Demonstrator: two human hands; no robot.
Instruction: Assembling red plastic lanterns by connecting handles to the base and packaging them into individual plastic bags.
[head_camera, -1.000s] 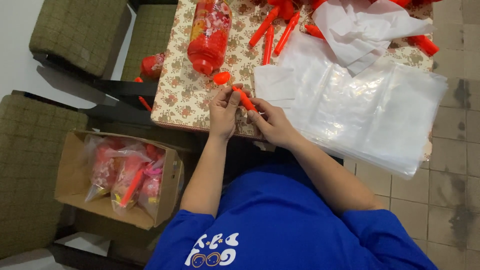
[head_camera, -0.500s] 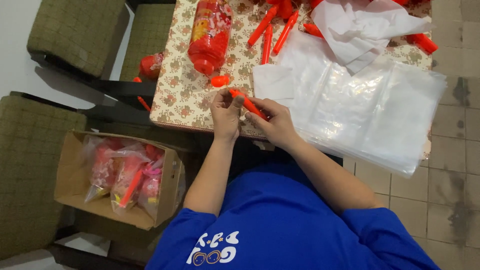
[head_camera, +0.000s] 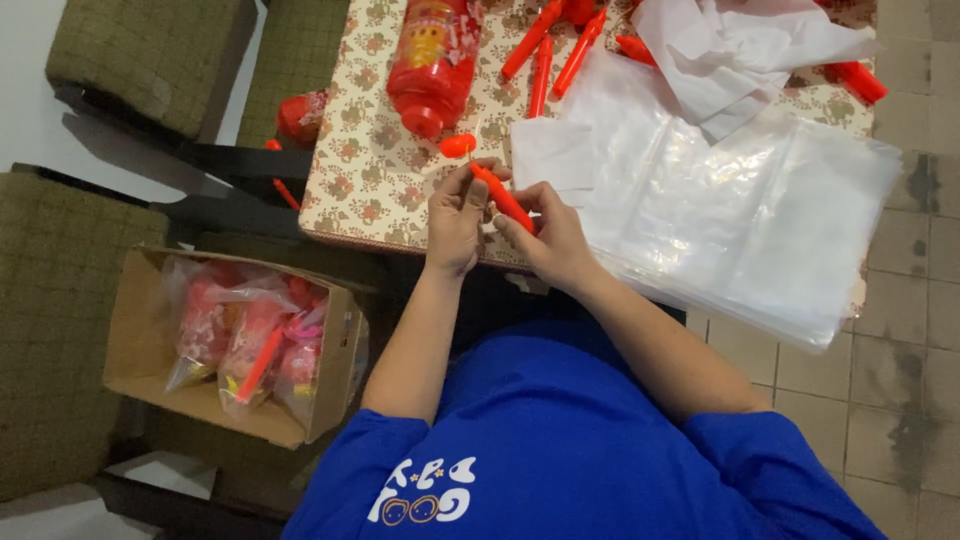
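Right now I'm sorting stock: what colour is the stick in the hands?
Red-orange, a stick held by both hands; the head view shows it.

Even indoor light, soft shadows, slight blur.

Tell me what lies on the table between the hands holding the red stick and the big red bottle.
In the head view, one small red oval piece lies on the floral tablecloth there.
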